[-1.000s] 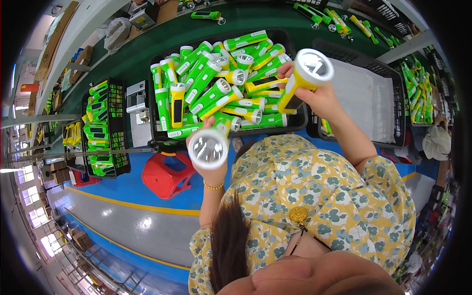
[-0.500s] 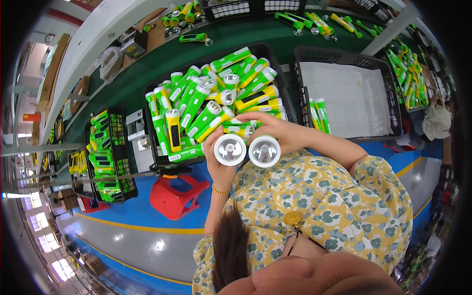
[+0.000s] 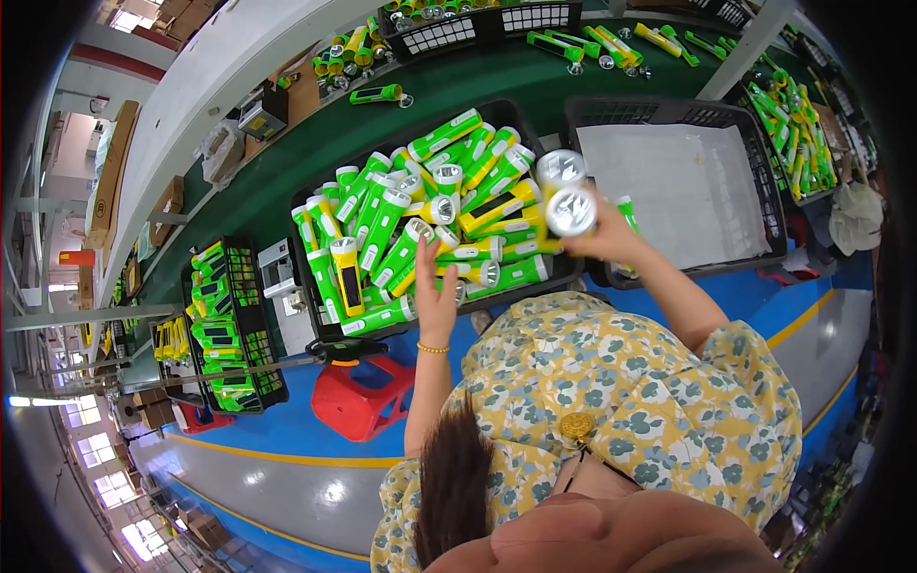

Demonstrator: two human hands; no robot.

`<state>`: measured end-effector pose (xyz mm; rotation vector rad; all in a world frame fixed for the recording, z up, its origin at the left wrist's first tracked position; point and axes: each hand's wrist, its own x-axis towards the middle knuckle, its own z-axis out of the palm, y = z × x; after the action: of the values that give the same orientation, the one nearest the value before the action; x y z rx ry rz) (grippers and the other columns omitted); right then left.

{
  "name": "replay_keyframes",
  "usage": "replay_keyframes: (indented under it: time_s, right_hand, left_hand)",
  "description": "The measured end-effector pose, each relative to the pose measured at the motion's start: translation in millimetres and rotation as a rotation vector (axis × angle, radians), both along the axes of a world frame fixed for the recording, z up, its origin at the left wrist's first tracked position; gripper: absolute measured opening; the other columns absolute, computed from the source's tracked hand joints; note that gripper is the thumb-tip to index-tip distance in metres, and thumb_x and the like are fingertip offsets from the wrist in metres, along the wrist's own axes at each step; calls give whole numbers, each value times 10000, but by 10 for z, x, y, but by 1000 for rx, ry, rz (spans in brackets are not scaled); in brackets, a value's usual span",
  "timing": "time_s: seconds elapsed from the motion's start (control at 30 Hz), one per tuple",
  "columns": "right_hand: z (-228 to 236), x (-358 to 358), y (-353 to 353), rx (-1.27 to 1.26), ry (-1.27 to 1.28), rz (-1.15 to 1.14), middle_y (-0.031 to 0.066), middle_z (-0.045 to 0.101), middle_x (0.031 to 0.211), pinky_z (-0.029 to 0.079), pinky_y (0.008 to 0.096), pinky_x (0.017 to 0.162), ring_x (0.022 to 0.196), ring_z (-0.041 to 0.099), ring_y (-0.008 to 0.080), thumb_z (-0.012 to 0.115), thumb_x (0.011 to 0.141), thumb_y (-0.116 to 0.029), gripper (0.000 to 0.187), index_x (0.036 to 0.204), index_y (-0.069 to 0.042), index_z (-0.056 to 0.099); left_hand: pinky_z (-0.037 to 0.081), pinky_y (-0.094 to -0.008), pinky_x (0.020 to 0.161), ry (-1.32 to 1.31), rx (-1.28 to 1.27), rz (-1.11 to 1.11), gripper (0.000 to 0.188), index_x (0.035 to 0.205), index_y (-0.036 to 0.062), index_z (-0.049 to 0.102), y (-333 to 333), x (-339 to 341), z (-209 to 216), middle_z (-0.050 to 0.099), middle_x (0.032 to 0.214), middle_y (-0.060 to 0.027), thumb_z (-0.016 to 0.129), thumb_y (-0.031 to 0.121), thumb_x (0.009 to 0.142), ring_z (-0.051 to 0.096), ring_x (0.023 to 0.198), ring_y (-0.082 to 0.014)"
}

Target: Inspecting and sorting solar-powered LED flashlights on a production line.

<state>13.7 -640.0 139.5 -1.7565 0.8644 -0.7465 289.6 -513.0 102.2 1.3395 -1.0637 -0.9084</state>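
Note:
My right hand [image 3: 611, 239] grips two flashlights together; their round silver reflectors in white rims, the upper flashlight head [image 3: 561, 170] and the lower flashlight head [image 3: 573, 212], face up at me. It holds them between two crates, at the left edge of the paper-lined one. Over the near edge of a black crate [image 3: 521, 115] piled with green and yellow flashlights [image 3: 389, 215], my left hand [image 3: 437, 301] is raised with fingers apart, holding nothing. Past my right hand, part of a green flashlight [image 3: 626, 208] shows in the paper-lined crate [image 3: 659, 181]; the rest is hidden.
More flashlights fill a crate [image 3: 250, 334] on the left and a heap [image 3: 785, 138] at far right. Flashlight parts [image 3: 621, 48] lie along the green bench [image 3: 458, 81]. A red stool [image 3: 358, 406] stands on the blue floor. A grey metal device [image 3: 278, 270] sits beside the full crate.
The two flashlights, held one per hand before, are now both in my right hand, which has moved right and away from my body. My left hand has let go and opened.

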Motion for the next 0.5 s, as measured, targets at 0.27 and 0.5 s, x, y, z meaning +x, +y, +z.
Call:
replay_keyframes:
  time_s: [0.27, 0.5]
  right_hand:
    - [-895, -1329, -638, -99, 795, -372, 235, 560, 1119, 456, 417, 829, 997, 562, 378, 688, 730, -366, 539, 1129, -23, 572]
    - [-1299, -1502, -500, 364, 558, -210, 199, 640, 977, 463, 362, 799, 891, 617, 279, 645, 782, -338, 479, 1063, 46, 592]
  left_hand:
    - [359, -443, 951, -1205, 226, 256, 432, 1101, 71, 587, -52, 302, -404, 488, 1176, -173, 736, 147, 702, 455, 1125, -346]
    - [307, -525, 1001, -1431, 270, 322, 460, 1096, 115, 581, -154, 293, -386, 351, 1330, -236, 749, 221, 681, 328, 1258, -394]
